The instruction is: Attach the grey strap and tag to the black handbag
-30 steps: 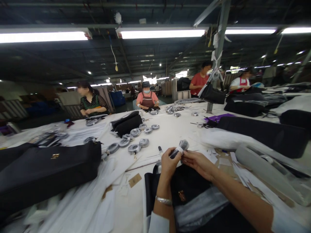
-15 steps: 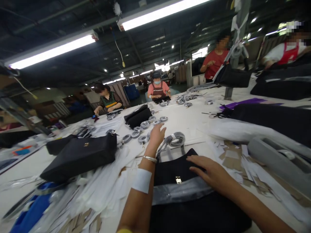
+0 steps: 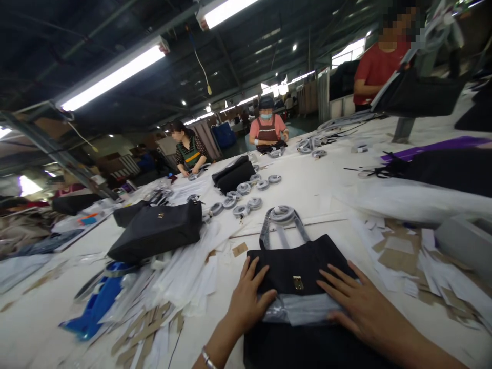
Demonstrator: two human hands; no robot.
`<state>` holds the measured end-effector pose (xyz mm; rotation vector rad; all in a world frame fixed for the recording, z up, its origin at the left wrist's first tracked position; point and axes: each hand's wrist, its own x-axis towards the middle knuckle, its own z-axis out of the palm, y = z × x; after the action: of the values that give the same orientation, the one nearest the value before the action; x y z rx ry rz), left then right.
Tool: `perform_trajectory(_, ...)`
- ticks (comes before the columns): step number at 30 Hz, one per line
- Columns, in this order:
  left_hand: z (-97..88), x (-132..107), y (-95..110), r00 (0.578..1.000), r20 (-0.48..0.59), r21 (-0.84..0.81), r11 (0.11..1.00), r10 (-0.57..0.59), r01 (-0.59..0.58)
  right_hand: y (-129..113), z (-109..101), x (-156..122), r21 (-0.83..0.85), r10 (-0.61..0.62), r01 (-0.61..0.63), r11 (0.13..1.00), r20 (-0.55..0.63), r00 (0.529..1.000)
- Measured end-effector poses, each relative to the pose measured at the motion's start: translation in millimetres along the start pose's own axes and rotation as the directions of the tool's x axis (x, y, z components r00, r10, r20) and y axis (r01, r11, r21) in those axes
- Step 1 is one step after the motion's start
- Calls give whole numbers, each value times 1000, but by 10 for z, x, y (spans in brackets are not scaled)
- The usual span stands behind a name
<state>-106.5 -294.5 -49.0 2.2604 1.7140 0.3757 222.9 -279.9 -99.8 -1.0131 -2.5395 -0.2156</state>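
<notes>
A: Left hand (image 3: 246,302)?
B: Palm down, fingers spread and loose, gripping nothing. It lies on the near left corner of the black grainy-leather handbag (image 3: 307,259), with the fingertips on the leather and the heel of the palm at the crinkled clear plastic film (image 3: 307,310) banded across the bag. There's a thin metal bangle (image 3: 207,359) at the wrist.
A: Right hand (image 3: 357,307)?
B: Same. Fingers splayed and pressed flat over the film and the bag's right side, holding nothing.
A: Where's the bag?
B: Flat on the white table (image 3: 326,195), straight in front of the person, under both hands. The body is squarish, with a small gold rectangular clasp (image 3: 297,282) between the hands. Two strap handles wrapped in grey film (image 3: 282,220) point away and loop together at the far end.
A: Around it?
B: To the left, a heap of white paper strips (image 3: 184,277), brown cardboard scraps (image 3: 154,323) and a blurred blue plastic piece (image 3: 96,302). Further left, a second, longer black handbag (image 3: 157,230). Beyond the handles, flat round coils of grey strap (image 3: 246,197) in a row. To the right, torn card and paper litter (image 3: 400,256).
A: Other people?
B: Three at the far edge: a person in a red shirt (image 3: 374,66), a person in a pink top with a dark apron (image 3: 267,128) and a person in a patterned top with a green apron (image 3: 188,151). All are well apart from this bag.
</notes>
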Motion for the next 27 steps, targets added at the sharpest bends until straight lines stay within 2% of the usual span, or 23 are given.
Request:
perform_trajectory(3,106,-207,28,999,-36,-10,1000,10,-10,-113,-141,-122,16,12,-12,1000,-1,1000)
perform_trajectory(6,149,-374,66,994,-77,40,997,74,-71,-186,-377,-166,55,5,-6,998,16,1000)
perform_trajectory(9,215,-447,63,977,-154,95,987,146,-132,-91,-564,-24,68,162,-162,984,13,987)
perform_trajectory(12,268,-433,46,961,-208,102,982,180,-161,122,-601,283,68,306,-303,950,-24,952)
perform_trajectory(14,274,-409,55,959,-219,74,983,178,-165,200,-552,547,123,293,-288,950,-24,956)
perform_trajectory(16,258,-386,93,965,-214,19,988,155,-155,155,-471,854,219,238,-231,948,-2,971)
perform_trajectory(20,199,-335,211,987,-146,-170,981,64,-89,-180,-272,1554,451,106,-109,886,33,994)
perform_trajectory(22,160,-309,230,993,-112,-307,950,25,-58,-329,-153,1871,551,102,-107,827,41,994)
perform_trajectory(25,67,-252,90,984,-169,-520,853,-48,-48,-430,67,2151,659,163,-167,734,68,984)
perform_trajectory(27,-15,-171,-159,946,-268,-545,838,-181,6,-429,222,2178,696,215,-218,684,93,972)
